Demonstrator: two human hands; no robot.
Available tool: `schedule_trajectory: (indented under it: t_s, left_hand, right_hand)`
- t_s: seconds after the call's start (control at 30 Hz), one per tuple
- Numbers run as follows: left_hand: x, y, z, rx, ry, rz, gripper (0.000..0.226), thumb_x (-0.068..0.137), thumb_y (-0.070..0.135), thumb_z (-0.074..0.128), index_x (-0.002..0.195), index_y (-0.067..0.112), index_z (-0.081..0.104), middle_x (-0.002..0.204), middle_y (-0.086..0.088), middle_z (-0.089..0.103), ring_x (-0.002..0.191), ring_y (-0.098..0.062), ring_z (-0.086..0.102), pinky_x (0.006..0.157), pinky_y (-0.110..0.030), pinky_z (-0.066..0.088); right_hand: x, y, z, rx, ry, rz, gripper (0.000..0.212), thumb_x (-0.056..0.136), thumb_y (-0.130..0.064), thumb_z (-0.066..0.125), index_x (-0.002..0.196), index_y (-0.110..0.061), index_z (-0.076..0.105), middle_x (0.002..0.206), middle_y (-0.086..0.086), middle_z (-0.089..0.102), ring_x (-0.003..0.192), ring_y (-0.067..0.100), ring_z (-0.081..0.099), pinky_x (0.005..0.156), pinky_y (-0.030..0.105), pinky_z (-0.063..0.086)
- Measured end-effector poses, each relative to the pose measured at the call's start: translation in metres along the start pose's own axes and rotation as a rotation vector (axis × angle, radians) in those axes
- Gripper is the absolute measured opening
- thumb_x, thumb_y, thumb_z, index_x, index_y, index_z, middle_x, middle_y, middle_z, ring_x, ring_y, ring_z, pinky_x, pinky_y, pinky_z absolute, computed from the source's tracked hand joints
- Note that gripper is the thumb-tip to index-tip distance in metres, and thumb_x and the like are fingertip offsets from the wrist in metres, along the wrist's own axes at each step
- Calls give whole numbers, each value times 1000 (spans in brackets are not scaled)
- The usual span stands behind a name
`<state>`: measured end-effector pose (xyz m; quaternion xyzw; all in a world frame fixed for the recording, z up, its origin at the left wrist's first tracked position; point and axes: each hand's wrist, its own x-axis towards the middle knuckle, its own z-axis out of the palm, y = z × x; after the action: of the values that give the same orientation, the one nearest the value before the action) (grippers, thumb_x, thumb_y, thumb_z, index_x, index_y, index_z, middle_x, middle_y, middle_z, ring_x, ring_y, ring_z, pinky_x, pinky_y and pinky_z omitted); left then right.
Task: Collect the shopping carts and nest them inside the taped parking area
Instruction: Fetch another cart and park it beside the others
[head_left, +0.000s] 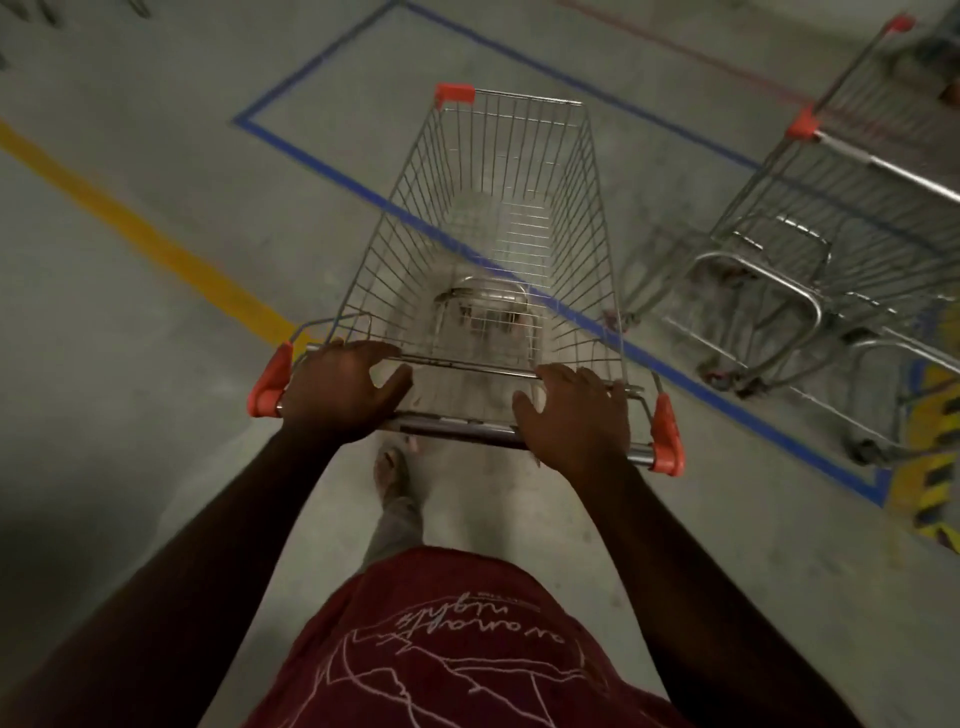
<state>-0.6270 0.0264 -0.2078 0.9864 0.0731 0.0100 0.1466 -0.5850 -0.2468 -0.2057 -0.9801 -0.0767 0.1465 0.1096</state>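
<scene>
Both hands rest on the push bar of a silver wire shopping cart with orange plastic corner caps (488, 234): the left hand (340, 387) lies over the bar's left end with fingers loosely curled and thumb spread, and the right hand (576, 415) lies over the right end with fingers bent over the bar. Nothing lies in the cart's basket, and its front reaches over the near edge of the blue tape rectangle (322, 156) on the grey concrete floor (130, 364). Inside that rectangle, to the right, stands a second silver wire cart (831, 218). A yellow painted line (145, 234) crosses the floor on the left.
</scene>
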Motion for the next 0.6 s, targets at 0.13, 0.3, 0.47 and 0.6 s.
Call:
schedule_trajectory:
  t_s: [0.13, 0.3, 0.47, 0.6]
  left_hand:
    - [80, -35, -15, 29, 8, 54, 53, 87, 68, 41, 111, 33, 72, 109, 5, 76, 100, -26, 71, 82, -37, 52]
    - [170, -66, -31, 5, -21, 109, 51, 85, 65, 43, 112, 34, 73, 110, 5, 76, 100, -26, 71, 86, -38, 51]
    - [246, -79, -33, 35, 4, 180, 43, 84, 53, 48, 102, 26, 76, 93, -6, 76, 82, -34, 71, 74, -43, 56]
    - [308, -74, -32, 17, -25, 212, 49, 82, 57, 44, 110, 30, 74, 106, 0, 77, 95, -30, 71, 84, -40, 54]
  right_hand:
    - [62, -43, -15, -44, -64, 62, 70, 99, -68, 37, 155, -27, 42, 162, 0, 45, 151, 28, 37, 125, 64, 15]
    - [139, -52, -50, -1, -252, 63, 70, 99, -72, 41, 156, -32, 42, 160, 0, 49, 144, 28, 48, 120, 49, 36]
    - [177, -58, -50, 99, -2, 285, 65, 89, -76, 33, 138, -42, 60, 136, -7, 69, 122, 20, 65, 108, 47, 50]
    - [215, -70, -71, 120, 94, 308, 55, 92, -70, 35, 125, -42, 69, 116, -5, 77, 105, 22, 72, 95, 42, 57]
